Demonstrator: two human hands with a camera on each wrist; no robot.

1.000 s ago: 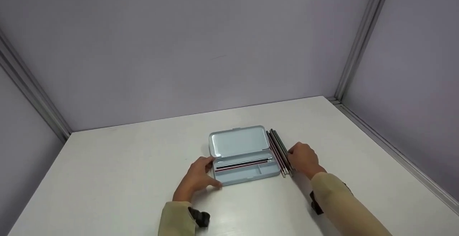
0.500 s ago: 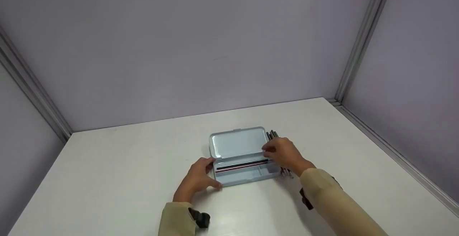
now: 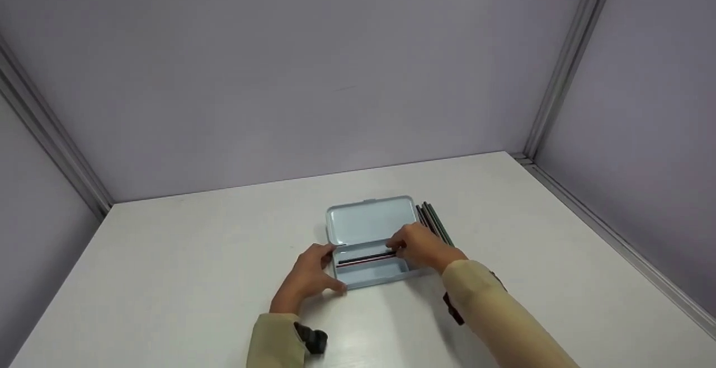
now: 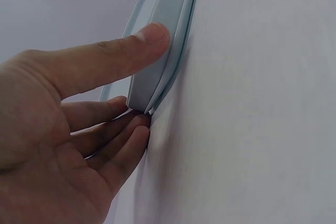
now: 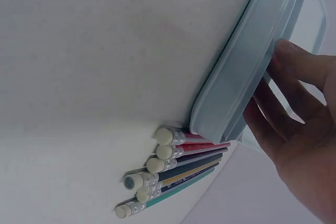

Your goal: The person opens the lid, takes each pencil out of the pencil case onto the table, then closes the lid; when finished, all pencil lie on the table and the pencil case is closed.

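A light blue pencil case (image 3: pixel 369 220) lies open on the white table (image 3: pixel 168 278), its lid flat at the back. Its tray holds a black pencil and a red pencil (image 3: pixel 361 259). My left hand (image 3: pixel 334 268) grips the case's left end, thumb on the front wall (image 4: pixel 163 51) and fingers round the corner. My right hand (image 3: pixel 398 248) reaches over the tray's right half, fingertips down on the pencils inside. I cannot see whether it pinches one. In the right wrist view its fingers (image 5: pixel 286 85) dip behind the case wall (image 5: pixel 241 72).
Several loose pencils (image 3: pixel 436 221) lie side by side on the table just right of the case, their eraser ends (image 5: pixel 157 153) toward me. Purple booth walls with metal corner posts (image 3: pixel 565 60) close off the back and both sides.
My right hand left the row of loose pencils and moved left over the case's tray. The left hand and the case stayed where they were.
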